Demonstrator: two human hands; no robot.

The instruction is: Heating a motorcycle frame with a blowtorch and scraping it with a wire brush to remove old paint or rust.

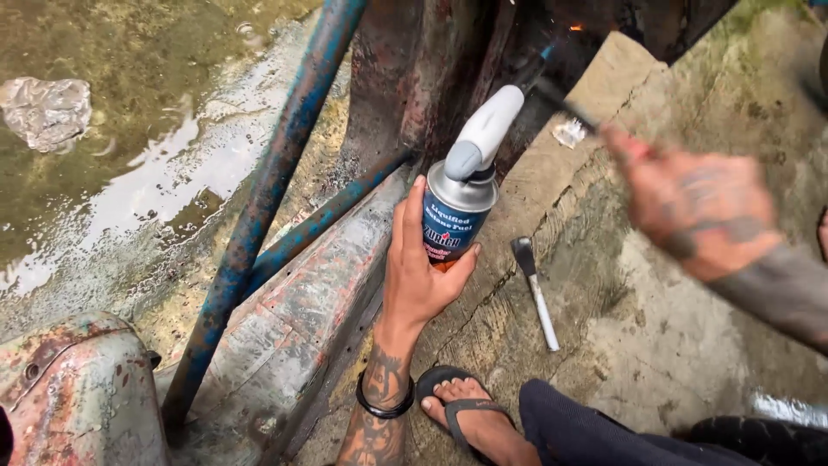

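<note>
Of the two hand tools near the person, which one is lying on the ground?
The scraper with the pale handle lies untouched on the concrete, between the two hands. The other thin tool is held up by the blurred right hand.

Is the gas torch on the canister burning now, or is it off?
Burning. The gas torch, on the canister held by the left hand, shows a thin blue flame at its nozzle and an orange glow on the rusty metal.

Looks like an outdoor backyard repair spot: wet concrete ground [673,345], puddle [129,190], rusty blue-painted metal frame [259,198].
</note>
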